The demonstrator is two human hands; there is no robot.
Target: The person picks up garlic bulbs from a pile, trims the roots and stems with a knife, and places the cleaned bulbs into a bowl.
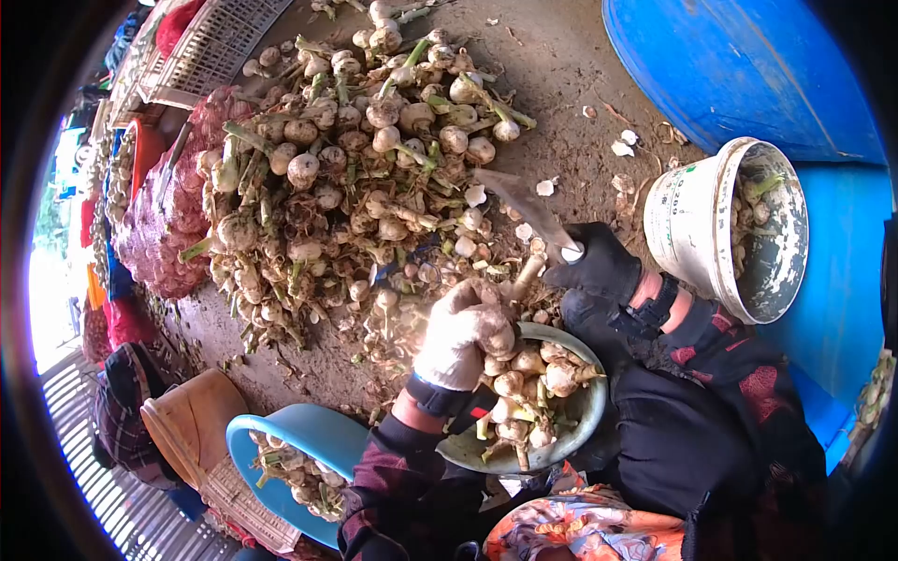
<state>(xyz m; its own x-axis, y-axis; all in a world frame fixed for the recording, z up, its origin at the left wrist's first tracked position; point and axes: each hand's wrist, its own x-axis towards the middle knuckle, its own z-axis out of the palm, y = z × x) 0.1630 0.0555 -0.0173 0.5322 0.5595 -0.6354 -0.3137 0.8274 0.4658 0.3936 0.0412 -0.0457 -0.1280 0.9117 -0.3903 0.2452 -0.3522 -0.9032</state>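
My left hand (460, 338), in a dirty white glove, is closed around a garlic bulb just above the rim of a grey-green basin (591, 372). The bulb is mostly hidden by the fingers; its stem (528, 274) points up toward my other hand. In a black glove, my right hand (599, 266) grips a knife (522, 208), its broad blade directed up and left over the ground. Trimmed garlic bulbs (510, 385) with short stems lie in the basin by my lap. Beyond my hands spreads a large heap of garlic (346, 159) with dirt, roots and stalks.
A white bucket (681, 220) with some garlic leans at right beside a big blue container (748, 75). At lower left are a light-blue basin (245, 467) of garlic and an orange-brown bucket (201, 416). A pink mesh sack (168, 224) and plastic crate (213, 47) border the heap.
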